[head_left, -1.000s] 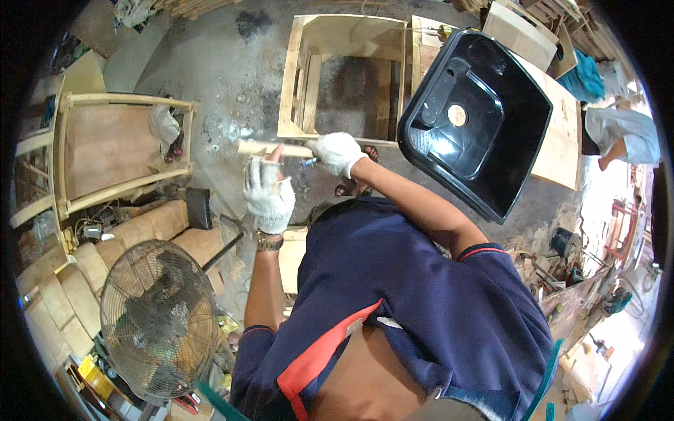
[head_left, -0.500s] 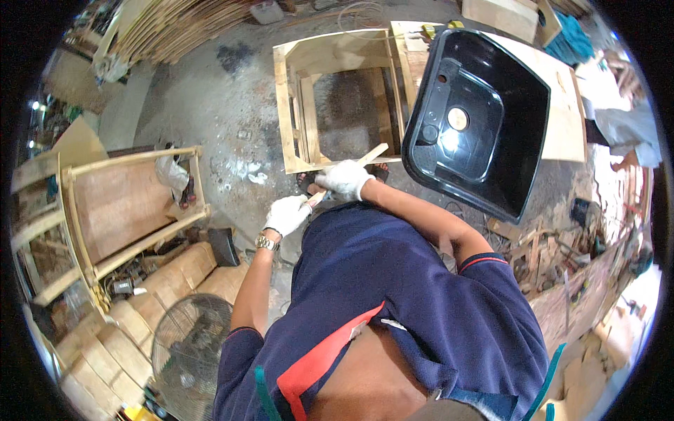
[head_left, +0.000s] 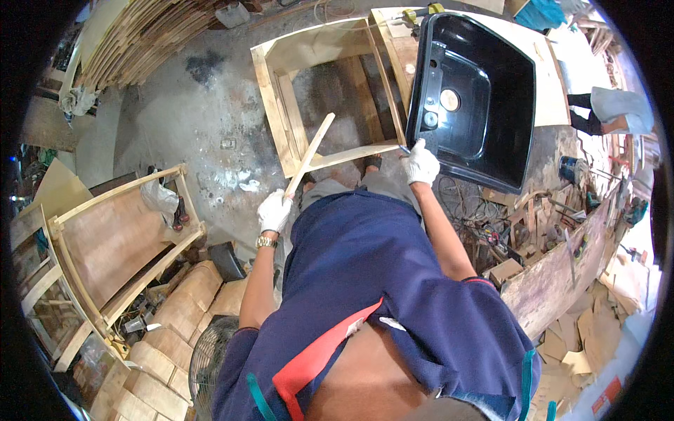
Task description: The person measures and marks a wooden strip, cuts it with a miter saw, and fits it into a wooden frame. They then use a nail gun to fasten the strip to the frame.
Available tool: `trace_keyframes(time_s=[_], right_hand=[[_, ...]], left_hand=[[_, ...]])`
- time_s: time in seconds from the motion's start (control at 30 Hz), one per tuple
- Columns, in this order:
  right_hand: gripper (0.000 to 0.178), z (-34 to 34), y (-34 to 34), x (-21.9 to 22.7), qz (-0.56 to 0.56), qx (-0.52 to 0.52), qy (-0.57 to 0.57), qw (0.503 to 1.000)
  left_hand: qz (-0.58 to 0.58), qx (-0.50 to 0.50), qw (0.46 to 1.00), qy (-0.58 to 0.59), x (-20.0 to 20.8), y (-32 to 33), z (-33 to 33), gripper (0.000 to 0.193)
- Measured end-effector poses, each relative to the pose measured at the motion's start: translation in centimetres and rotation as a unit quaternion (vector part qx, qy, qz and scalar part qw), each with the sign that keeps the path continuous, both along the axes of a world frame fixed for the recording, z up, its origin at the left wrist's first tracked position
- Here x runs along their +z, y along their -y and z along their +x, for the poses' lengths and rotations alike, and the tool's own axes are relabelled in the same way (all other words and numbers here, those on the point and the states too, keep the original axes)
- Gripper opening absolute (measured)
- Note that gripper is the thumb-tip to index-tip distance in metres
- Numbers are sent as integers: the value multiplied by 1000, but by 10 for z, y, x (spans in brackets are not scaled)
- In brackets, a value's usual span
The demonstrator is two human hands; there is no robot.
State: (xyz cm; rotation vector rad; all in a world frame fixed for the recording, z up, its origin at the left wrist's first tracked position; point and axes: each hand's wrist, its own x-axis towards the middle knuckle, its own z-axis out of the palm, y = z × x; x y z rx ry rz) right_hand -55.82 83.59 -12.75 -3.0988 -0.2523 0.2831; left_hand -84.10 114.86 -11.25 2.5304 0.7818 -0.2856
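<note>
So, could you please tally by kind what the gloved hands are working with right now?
White gloved hands: 2, left hand and right hand
Wooden slat, held in the left hand: 1
Black sink basin, gripped at its rim by the right hand: 1
Open wooden frame on the floor: 1
Total: 5

Fan cut off by lower edge, slat's lower end hidden inside gloved left hand

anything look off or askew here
The black sink basin lies tipped on its side against the wooden cabinet frame, its bowl facing the camera instead of up. The right hand touches its lower corner; the left hand holds a wooden strip. Offcuts litter the floor at right.
</note>
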Motion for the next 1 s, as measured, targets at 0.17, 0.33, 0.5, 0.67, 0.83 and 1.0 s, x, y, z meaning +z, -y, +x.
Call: trace_keyframes(time_s=[0.17, 0.33, 0.5, 0.67, 0.83, 1.0], right_hand=[[15, 28, 9, 18, 22, 56, 3, 998], [18, 67, 38, 20, 6, 50, 1, 999], [40, 90, 61, 33, -13, 117, -25, 993], [39, 79, 64, 24, 2, 112, -15, 994], [36, 44, 38, 28, 124, 219, -46, 967], [66, -1, -8, -13, 114, 296, -287, 904]], left_hand=[[54, -2, 997, -52, -8, 0, 3, 36], [70, -28, 997, 2, -8, 18, 8, 30], [87, -49, 995, -6, 6, 43, 13, 27], [109, -84, 990, -32, 0, 56, 26, 26], [124, -146, 981, -1, -22, 45, 41, 24], [58, -202, 978, 13, -59, 26, 58, 24]])
